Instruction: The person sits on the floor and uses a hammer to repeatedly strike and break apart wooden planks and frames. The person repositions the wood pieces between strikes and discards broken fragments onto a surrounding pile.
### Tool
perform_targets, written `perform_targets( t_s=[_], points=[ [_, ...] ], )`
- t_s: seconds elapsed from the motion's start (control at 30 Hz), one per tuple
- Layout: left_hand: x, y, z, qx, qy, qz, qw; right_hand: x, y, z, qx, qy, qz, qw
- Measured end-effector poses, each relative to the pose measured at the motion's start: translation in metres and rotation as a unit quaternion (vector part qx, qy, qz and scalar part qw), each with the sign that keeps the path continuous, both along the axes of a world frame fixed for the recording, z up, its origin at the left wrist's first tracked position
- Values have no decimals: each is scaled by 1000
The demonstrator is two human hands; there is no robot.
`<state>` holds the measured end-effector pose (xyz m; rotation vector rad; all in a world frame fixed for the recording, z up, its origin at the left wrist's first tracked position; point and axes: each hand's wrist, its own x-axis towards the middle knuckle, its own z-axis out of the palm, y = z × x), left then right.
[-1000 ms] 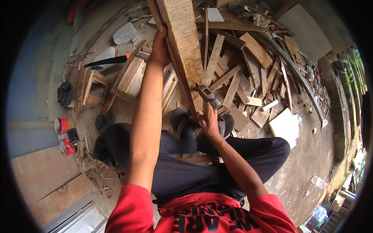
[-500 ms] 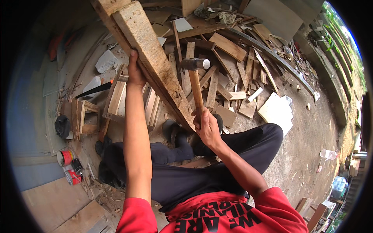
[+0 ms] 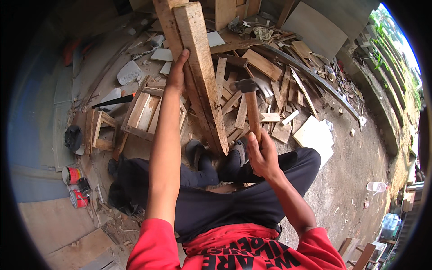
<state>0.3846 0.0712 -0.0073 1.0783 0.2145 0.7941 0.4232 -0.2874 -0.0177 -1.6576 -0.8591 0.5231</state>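
My left hand (image 3: 176, 75) is closed around the left edge of a long, rough wooden beam (image 3: 200, 58), its thumb lying along the wood. The beam looks like two timbers lying against each other, tilted, with the lower end near my feet and the upper end reaching the top of the view. In my right hand (image 3: 264, 155) is a claw hammer (image 3: 253, 105), gripped by its wooden handle with the metal head up. The hammer head is apart from the beam, to its right.
Scrap boards (image 3: 263, 65) lie heaped beyond the beam. A slatted wooden frame (image 3: 146, 112) and a handsaw (image 3: 114, 101) are at the left. Red cans (image 3: 78, 199) stand at the lower left. A pale broken panel (image 3: 314, 137) lies right of my knee. Further right lies a clear plastic container (image 3: 377, 186).
The beam has swung more upright and its upper end has shifted right, with my left hand on it. My right hand and the hammer have moved right and slightly down, and the hammer head has turned.
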Motion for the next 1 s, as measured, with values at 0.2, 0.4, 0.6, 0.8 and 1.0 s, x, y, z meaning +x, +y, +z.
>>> perform_targets(
  t_s=[0.2,0.4,0.6,0.8,1.0],
  points=[
    [4,-14,11,-7,13,10,1000,1,11,22,81,-71,44,993],
    [4,-22,10,7,-25,-4,1000,11,1,25,-194,-69,40,978],
    [9,-25,8,1,-10,-29,1000,16,-2,77,-24,-127,26,991],
    [24,-35,24,38,29,-22,999,31,-8,52,-202,-229,137,942],
    [28,-26,18,21,38,-43,998,22,-19,81,-212,-224,125,943]
  ],
)
